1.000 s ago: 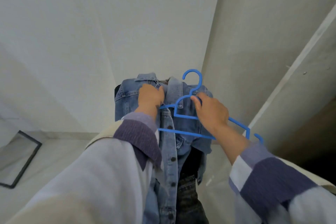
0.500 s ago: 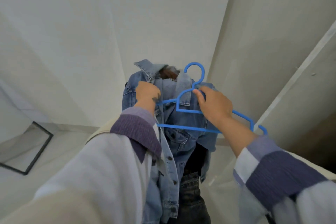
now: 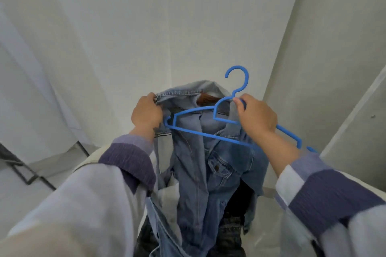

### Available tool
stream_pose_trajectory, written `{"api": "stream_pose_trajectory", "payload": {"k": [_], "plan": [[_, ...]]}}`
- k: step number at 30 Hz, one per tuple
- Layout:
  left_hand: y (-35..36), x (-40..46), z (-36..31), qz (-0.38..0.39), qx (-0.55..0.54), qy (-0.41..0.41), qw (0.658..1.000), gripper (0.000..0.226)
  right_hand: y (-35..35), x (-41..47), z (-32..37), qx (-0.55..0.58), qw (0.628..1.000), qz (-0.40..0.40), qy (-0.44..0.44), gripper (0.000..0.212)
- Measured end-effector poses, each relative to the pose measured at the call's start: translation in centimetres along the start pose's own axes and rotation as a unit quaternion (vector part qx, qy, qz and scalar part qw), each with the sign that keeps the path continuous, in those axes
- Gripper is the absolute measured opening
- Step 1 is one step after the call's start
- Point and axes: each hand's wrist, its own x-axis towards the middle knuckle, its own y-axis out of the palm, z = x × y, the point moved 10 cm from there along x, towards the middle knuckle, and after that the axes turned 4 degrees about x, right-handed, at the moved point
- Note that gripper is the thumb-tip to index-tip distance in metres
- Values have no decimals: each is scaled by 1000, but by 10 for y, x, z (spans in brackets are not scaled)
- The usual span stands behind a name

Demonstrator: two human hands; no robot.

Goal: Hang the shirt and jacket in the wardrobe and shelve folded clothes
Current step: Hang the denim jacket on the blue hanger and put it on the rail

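Right now the left hand (image 3: pixel 147 111) has its grip pinched on the collar edge of the blue jean jacket (image 3: pixel 200 158), holding it up in front of a pale wall (image 3: pixel 146 27). The right hand (image 3: pixel 255 118) has its grip curled round the neck of the blue hanger (image 3: pixel 211 133), just under the hook. The hanger lies across the front of the jacket, between the two hands, and the rest of the jacket hangs down below them.

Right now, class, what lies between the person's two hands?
In the head view: the denim jacket's collar and the blue hanger, spanning left hand to right hand.
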Motion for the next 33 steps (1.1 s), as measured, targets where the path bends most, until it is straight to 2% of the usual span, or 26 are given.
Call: {"api": "stream_pose_trajectory", "payload": {"k": [7, 17, 21, 25, 27, 29, 32, 33], "plan": [[-40, -10, 10, -86, 110, 26, 990, 25, 17, -2, 50, -30, 999, -16, 1, 42], [-59, -17, 3, -89, 80, 68, 990, 25, 59, -11, 98, 13, 1000, 17, -1, 40], [-63, -24, -8, -108, 67, 107, 986, 20, 86, -20, 103, 90, 995, 31, 39, 40], [-57, -42, -33, -81, 30, 238, 967, 20, 87, -22, 96, 165, 983, 1, 85, 41], [-51, -49, -37, -56, 33, 282, 957, 29, 76, -18, 92, 186, 978, -32, 93, 40], [-61, -45, -33, -81, 34, 273, 958, 38, 61, -13, 91, 209, 973, -65, 70, 38], [-87, -21, -31, -159, 64, 240, 956, 32, 44, -7, 89, 228, 969, -88, 23, 35], [-87, -11, -36, -149, 89, 240, 955, 35, 40, -6, 88, 231, 969, -91, 13, 34]]}}
